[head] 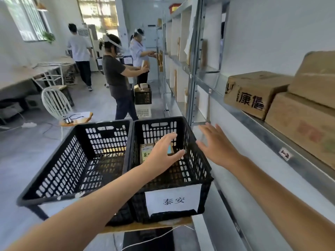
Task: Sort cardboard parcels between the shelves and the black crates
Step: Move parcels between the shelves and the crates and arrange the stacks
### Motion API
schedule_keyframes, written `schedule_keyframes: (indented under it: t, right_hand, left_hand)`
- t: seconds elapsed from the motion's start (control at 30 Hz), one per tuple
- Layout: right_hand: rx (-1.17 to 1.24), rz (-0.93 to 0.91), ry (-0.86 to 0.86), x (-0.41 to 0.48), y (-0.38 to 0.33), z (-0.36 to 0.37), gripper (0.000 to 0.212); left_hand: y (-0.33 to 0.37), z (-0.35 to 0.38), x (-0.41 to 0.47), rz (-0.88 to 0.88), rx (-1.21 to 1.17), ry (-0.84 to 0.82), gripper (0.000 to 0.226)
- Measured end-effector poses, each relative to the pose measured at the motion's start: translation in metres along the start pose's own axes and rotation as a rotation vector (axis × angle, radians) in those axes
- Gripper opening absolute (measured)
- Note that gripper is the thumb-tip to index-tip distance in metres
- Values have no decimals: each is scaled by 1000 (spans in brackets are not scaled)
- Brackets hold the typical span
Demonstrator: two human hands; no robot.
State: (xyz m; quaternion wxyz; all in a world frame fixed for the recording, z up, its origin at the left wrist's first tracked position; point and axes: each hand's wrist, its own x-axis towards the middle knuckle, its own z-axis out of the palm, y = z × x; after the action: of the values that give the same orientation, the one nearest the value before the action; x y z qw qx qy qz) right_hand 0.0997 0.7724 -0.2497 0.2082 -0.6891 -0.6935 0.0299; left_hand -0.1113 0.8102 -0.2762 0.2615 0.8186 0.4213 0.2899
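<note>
Two black crates stand side by side in front of me. The left crate [54,178] holds nothing I can see. The right crate [201,167] carries a white paper label and has small cardboard parcels [146,151] lying at its bottom. My left hand [164,153] hovers over the right crate with fingers spread, holding nothing. My right hand [215,144] is open too, held just right of that crate's rim, near the shelf. Large cardboard boxes [253,93] sit on the metal shelf [268,131] at the right.
Three people work further down the aisle beside the shelving, with another black crate [143,96] stacked on a white one at their feet. A white chair [56,104] with papers on a stool stands left. A cable runs across the floor below the crates.
</note>
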Motion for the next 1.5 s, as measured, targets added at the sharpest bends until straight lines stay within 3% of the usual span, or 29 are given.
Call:
schedule_keyframes:
  t: [0.47, 0.87, 1.5]
  right_hand:
    - [-148, 116, 178, -112, -78, -51, 57]
    - [-166, 445, 192, -282, -170, -57, 59]
    - [-416, 795, 519, -562, -238, -213, 57]
  left_hand:
    - [36, -46, -62, 260, 67, -50, 76]
    - [63, -56, -179, 523, -49, -159, 74]
    - [315, -16, -351, 1025, -280, -377, 66]
